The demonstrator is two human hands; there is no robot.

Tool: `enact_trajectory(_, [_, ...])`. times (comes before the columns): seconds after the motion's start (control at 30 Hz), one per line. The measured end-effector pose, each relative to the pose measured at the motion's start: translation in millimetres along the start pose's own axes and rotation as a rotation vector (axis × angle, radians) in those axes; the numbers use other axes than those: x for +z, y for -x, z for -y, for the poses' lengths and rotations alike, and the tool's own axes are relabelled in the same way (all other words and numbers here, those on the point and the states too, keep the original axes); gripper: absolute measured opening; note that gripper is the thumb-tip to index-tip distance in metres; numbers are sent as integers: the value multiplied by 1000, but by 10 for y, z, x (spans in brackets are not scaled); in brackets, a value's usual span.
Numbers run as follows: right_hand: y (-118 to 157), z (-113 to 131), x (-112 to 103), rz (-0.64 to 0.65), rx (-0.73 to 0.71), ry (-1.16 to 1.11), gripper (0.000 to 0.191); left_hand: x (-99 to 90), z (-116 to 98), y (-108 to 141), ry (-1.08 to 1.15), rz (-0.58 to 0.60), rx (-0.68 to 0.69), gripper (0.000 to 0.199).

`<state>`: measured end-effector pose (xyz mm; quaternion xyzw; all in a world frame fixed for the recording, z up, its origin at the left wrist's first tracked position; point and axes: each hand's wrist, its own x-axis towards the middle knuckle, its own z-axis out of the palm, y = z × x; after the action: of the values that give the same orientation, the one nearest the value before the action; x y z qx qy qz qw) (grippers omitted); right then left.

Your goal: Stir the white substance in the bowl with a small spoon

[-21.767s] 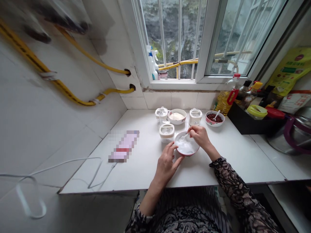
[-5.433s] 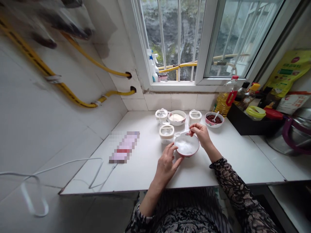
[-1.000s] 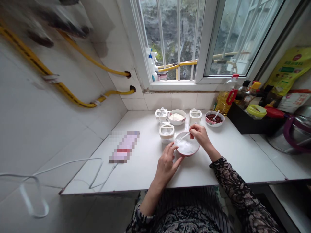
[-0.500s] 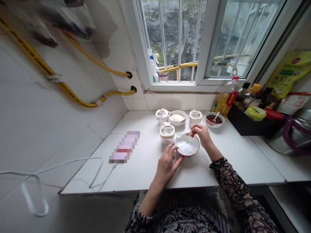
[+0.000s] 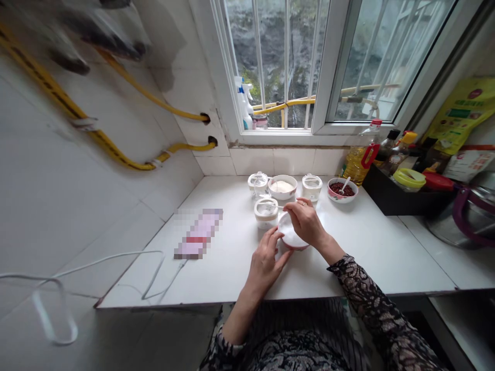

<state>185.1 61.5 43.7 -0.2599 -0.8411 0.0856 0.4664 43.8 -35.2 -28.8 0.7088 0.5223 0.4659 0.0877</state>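
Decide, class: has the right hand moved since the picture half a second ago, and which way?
Yes. Judged against the oil bottle, the right hand has moved left, away from the bottle, and now hides the right part of the near bowl.

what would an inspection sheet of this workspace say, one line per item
Surface: white counter, with a seam at the right.
Job's things: bowl of white stuff; spoon; near jar just left of the bowl.
Clutter: back left jar, back right jar, back bowl, bean bowl, pixelated phone-like thing.
Left grip: against the bowl's left side.
Right grip: pinching the spoon above the bowl; its tip reaches over the near jar, contact unclear.
Cables: white cable, running from the phone-like thing off left.
Surroundings: barred window, yellow pipe, oil bottle, black rack.
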Motion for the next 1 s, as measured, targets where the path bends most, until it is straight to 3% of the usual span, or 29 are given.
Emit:
enact_trajectory(0.13, [-3,-42,-157,-89,198,-3,10,-9,-14,-1,15,8,-5,36])
enact_trajectory(0.3, [11,-113,-288,-21,427,-143,8,-11,-20,3,31,12,-23,36])
enact_trajectory(0.6, [44,-50,-137,116,539,-281,7,-1,-12,7,29,1,-15,35])
enact_trajectory(0.8, [23,-111,-171,46,678,-420,7,4,-25,8,40,-29,-8,41])
enact_trajectory(1.0, [23,-174,-219,30,685,-388,8,0,-20,3,48,-23,-34,41])
